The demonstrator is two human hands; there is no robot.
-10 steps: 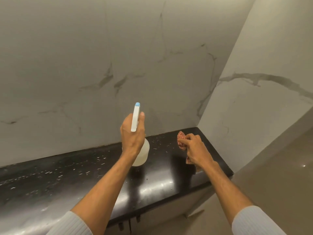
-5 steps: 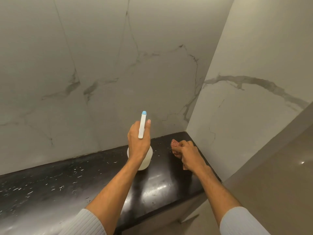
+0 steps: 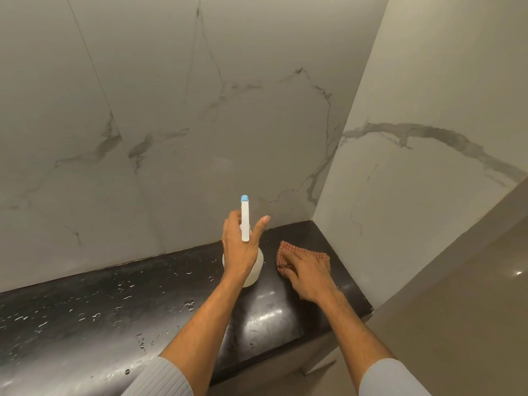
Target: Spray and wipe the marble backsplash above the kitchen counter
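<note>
The white marble backsplash (image 3: pixel 200 124) with grey veins rises behind a black counter (image 3: pixel 114 304). My left hand (image 3: pixel 238 250) holds the neck of a translucent spray bottle (image 3: pixel 258 267), which stands upright close to the backsplash. The bottle's white head with a blue nozzle (image 3: pixel 245 221) points at the wall, and my thumb sticks out to the right. A reddish checked cloth (image 3: pixel 285 250) lies on the counter near the right corner. My right hand (image 3: pixel 308 277) rests flat on it, fingers stretched out, covering most of it.
Water drops speckle the counter's left and middle part. A marble side wall (image 3: pixel 428 181) closes the counter on the right. A beige panel (image 3: pixel 471 310) stands in front of that wall at lower right. Cabinet fronts show below the counter edge.
My right hand has gone from gripping the bunched cloth above the counter to lying flat on it. My left thumb has spread away from the bottle head. The view has shifted right.
</note>
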